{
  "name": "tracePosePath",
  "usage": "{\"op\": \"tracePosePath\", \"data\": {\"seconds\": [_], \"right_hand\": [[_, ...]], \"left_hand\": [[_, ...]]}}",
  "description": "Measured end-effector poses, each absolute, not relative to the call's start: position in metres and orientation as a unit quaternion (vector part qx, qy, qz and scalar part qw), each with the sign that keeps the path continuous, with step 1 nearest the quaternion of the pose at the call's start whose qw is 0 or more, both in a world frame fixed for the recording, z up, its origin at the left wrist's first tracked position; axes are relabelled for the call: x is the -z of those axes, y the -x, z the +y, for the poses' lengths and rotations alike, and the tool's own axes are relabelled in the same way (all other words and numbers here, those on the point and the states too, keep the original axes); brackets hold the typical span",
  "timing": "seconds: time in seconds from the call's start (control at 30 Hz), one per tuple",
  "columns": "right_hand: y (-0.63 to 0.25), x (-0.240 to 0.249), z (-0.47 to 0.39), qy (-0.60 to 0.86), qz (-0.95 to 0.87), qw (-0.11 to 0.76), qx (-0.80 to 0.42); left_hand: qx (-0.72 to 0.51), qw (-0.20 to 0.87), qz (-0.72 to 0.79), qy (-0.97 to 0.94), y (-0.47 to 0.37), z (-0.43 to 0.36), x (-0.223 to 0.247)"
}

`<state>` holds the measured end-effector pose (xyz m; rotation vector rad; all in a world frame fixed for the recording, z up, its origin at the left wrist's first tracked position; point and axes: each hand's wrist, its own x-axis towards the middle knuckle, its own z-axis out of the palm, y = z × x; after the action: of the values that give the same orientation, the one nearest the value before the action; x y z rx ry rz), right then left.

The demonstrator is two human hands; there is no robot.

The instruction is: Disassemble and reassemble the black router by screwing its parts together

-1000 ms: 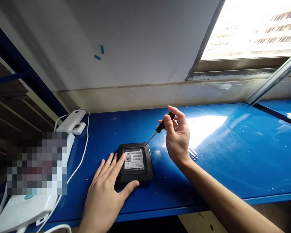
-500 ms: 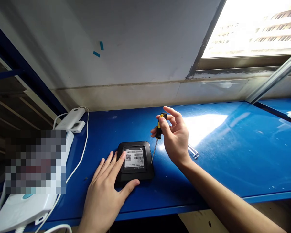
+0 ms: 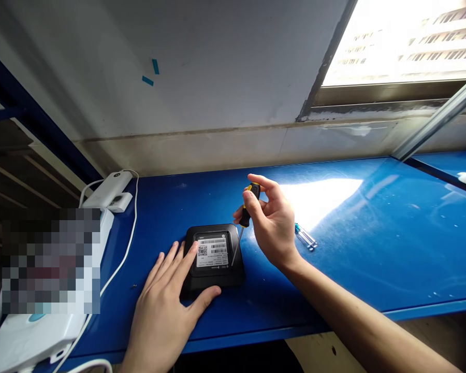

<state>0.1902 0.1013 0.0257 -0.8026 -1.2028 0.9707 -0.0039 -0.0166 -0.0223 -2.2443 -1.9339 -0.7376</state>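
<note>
A square black device (image 3: 213, 282) with a white printed label lies flat on the blue desk. My left hand (image 3: 166, 305) rests along its left side with fingers spread; the index fingertip touches the top by the label, and the thumb lies by the near edge. My right hand (image 3: 275, 223) is closed around the black and yellow handle of a screwdriver (image 3: 245, 207). The screwdriver leans, its thin shaft pointing down at the device's right part near the label's lower right corner. Whether the tip touches the surface I cannot tell.
Beyond my right wrist lie small clear tools with blue ends (image 3: 306, 238). White power strips (image 3: 111, 189) and a cable (image 3: 130, 243) line the left side. A tiny dark piece (image 3: 134, 286) sits on the desk (image 3: 353, 269). A wall and window stand behind.
The screwdriver tip has moved left, from the device's right edge to near the label's corner, with my right hand shifting left. My left hand stays spread on the device.
</note>
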Motion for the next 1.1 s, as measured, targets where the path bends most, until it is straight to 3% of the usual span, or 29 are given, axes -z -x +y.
{"op": "tracePosePath", "data": {"seconds": [0.73, 1.1], "right_hand": [[-0.1929, -0.0252, 0.1018, 0.367, -0.573, 0.644, -0.349], [-0.1933, -0.0268, 0.1011, 0.36, -0.565, 0.638, -0.38]], "left_hand": [[0.238, 0.024, -0.643, 0.728, 0.0034, -0.0178, 0.021], [0.238, 0.013, -0.648, 0.724, 0.0026, -0.0169, 0.0212]]}}
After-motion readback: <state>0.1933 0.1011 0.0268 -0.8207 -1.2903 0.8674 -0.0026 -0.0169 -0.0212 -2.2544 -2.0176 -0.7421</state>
